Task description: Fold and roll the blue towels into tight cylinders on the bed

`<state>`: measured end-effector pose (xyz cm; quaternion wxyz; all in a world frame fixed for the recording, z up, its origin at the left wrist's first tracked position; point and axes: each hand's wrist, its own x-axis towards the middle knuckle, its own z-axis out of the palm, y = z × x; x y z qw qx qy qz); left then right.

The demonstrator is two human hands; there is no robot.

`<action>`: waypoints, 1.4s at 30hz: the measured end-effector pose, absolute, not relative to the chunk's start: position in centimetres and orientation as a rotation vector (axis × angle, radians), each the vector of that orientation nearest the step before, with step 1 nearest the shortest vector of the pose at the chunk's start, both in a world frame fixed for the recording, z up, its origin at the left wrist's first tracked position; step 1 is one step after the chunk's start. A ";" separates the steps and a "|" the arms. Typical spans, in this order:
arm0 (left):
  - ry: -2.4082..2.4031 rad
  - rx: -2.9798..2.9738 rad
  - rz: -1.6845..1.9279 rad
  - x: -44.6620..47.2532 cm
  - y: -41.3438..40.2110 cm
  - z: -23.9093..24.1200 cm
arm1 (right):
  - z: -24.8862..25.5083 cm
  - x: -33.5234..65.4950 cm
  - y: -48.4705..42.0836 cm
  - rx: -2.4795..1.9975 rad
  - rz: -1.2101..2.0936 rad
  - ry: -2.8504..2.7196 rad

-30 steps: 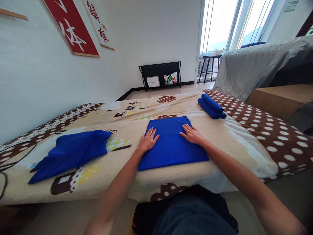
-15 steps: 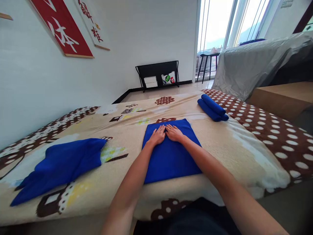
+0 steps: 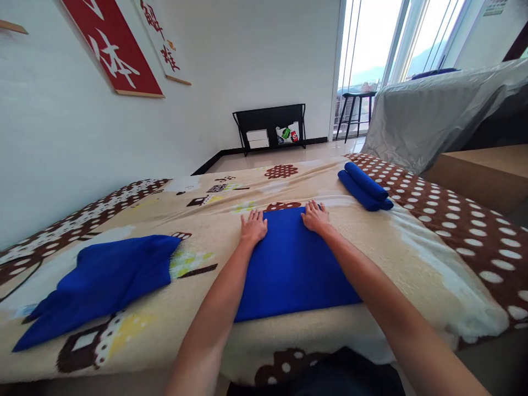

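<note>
A folded blue towel (image 3: 291,267) lies flat on the patterned blanket (image 3: 214,220) in front of me. My left hand (image 3: 253,226) rests open, fingers flat, on the towel's far left corner. My right hand (image 3: 315,216) lies open on the far right corner. Both palms press down on the cloth's far edge. A loose, crumpled blue towel (image 3: 103,280) sits to the left. Two rolled blue towels (image 3: 365,188) lie at the far right on the blanket.
The white wall runs along the left with red banners (image 3: 111,47). A black rack (image 3: 270,127) stands against the far wall. A grey-covered piece of furniture (image 3: 437,110) and a wooden surface (image 3: 482,170) are at the right. A stool (image 3: 353,113) stands by the window.
My hands went from the towel's sides to its middle, then slid apart and forward to its far corners. The camera view shifted slightly.
</note>
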<state>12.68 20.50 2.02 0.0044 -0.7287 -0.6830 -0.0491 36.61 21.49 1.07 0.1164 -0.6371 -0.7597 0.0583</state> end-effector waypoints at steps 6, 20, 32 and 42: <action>-1.981 -2.535 -0.127 17.2 21.3 1.3 | 0.6 31.4 21.2 -1.590 0.233 -2.411; -2.384 -2.068 -0.248 14.2 19.4 1.7 | 0.8 37.7 20.1 -2.020 0.138 -2.072; -2.014 -2.447 -0.237 20.4 12.8 1.0 | 0.6 31.7 12.6 -1.677 0.088 -2.353; -1.756 -2.590 -0.139 20.0 -0.4 1.1 | -0.6 31.9 -0.4 -1.659 0.019 -2.372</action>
